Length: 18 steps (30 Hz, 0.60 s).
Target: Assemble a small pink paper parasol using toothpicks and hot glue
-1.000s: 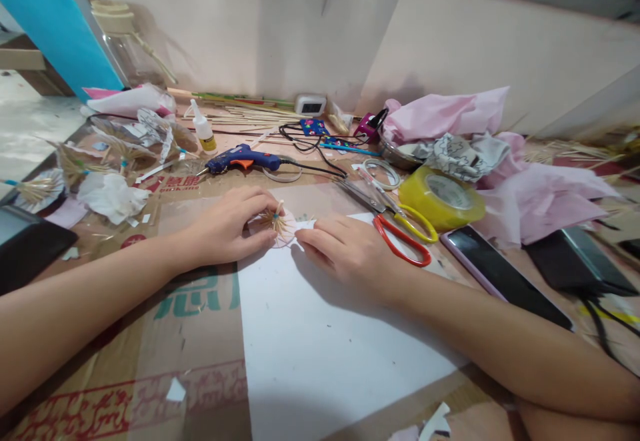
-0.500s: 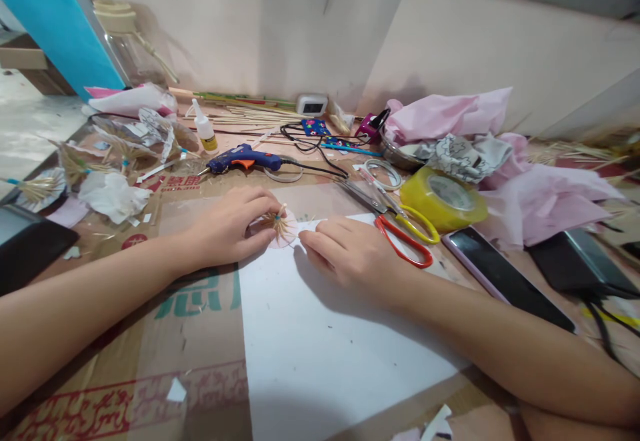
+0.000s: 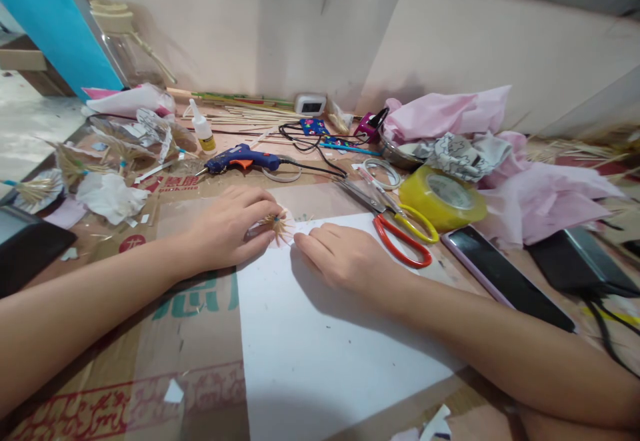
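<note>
L hand (image 3: 233, 224) has the small stick-and-paper disc (image 3: 279, 228) gripped btw thumb & fingers, at the far-left edge of the white sheet (image 3: 310, 354); R hand (image 3: 345, 254) is curled w/ fingertips just beside the disc's rim, can't tell if it's pinching anything. Main risk, I'd say: ribs look v. thin, so too hard a squeeze could snap or splay them, & a sideways tug could tear or crease the paper. Red-handled scissors (image 3: 383, 236) lie right by the R hand, so a careless swing might knock them. Glue gun (image 3: 245, 158) sits near, nozzle bare; if hot, L hand reaching fwd could get burnt, & its cord could snag. Writing: cardboard (image 3: 145, 354) on the bench has red Chinese chars, prob. 慧康, w/ small Latin letters below, too blurred to be sure; big green chars partly hidden by L arm. Glue bottle (image 3: 204, 131) has a yellow label, tape roll (image 3: 413, 194) some core print, both illegible.
</note>
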Each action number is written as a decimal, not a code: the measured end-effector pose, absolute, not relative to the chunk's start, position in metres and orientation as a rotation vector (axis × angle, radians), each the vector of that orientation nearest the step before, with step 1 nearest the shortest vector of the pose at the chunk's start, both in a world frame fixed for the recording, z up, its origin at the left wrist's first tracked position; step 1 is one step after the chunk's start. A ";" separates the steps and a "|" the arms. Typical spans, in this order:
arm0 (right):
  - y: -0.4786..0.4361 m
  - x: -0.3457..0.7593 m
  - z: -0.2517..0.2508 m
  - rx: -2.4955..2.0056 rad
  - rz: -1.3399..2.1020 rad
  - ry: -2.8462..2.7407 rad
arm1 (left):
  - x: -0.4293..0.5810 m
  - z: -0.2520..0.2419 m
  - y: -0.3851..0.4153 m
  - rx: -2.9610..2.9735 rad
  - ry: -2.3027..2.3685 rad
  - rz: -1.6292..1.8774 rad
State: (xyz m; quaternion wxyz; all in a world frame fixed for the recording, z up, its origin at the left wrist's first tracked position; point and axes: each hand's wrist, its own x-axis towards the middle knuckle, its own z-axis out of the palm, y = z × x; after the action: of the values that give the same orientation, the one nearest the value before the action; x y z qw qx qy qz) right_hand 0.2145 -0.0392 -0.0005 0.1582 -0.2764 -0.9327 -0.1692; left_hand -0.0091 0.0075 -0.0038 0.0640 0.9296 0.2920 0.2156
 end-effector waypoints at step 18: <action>-0.024 0.216 -0.004 -1.195 0.391 -2.336 | -0.010 -0.004 0.008 2.767 0.935 0.614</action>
State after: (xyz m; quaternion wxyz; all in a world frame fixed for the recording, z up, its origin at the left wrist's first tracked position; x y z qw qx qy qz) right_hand 0.2158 -0.0242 -0.0041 0.2419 -0.4370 -0.8544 0.1431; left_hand -0.0101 0.0082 -0.0041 0.0786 0.9242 0.3124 0.2051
